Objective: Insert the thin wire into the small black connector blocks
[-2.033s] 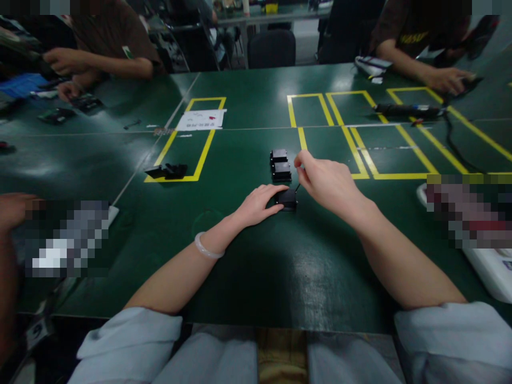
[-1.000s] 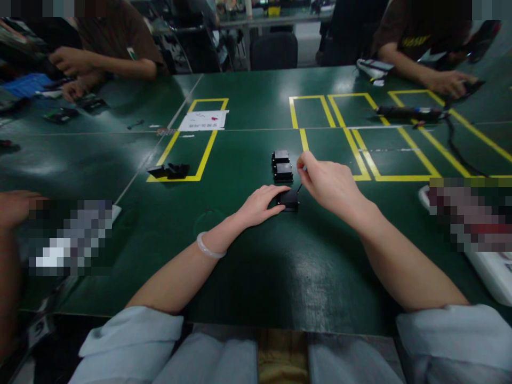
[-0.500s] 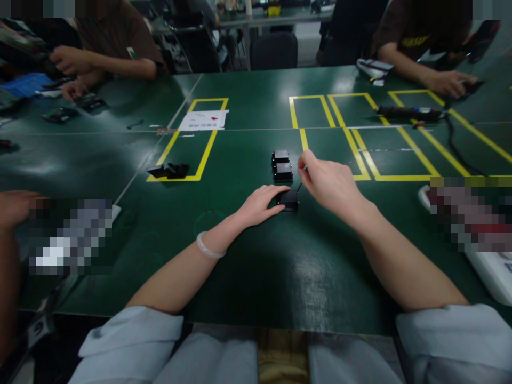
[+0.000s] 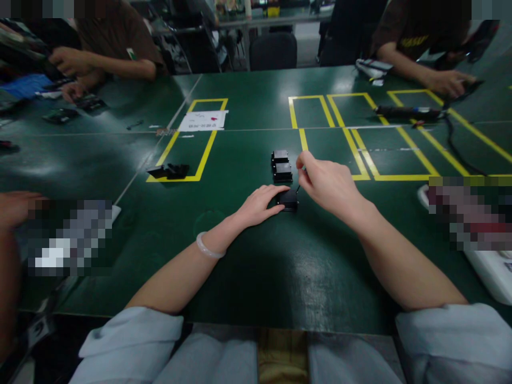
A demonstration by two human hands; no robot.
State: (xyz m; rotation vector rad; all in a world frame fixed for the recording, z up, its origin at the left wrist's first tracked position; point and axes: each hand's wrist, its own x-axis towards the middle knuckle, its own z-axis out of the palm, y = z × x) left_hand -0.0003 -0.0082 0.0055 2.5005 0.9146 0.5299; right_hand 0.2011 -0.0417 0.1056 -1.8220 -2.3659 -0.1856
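Observation:
A small black box-shaped part (image 4: pixel 288 200) lies on the green table, gripped at its left side between the thumb and fingers of my left hand (image 4: pixel 258 205). My right hand (image 4: pixel 326 178) is pinched around a thin dark tool, perhaps a small screwdriver, whose shaft (image 4: pixel 298 189) slants down to the right edge of that part. Most of the tool is hidden by my fingers. Just beyond stand two similar black parts, a nearer one (image 4: pixel 283 170) and a farther one (image 4: pixel 280 156), close together.
Black pieces (image 4: pixel 168 170) lie inside a yellow-taped outline on the left, near a white paper label (image 4: pixel 202 120). A dark cylindrical tool with a cable (image 4: pixel 412 112) lies to the right. White-edged devices flank me. Co-workers' hands (image 4: pixel 450 84) are busy across the table.
Almost nothing differs. My right hand has shifted very slightly to the left with the thin tool, while my left hand stays on the black part.

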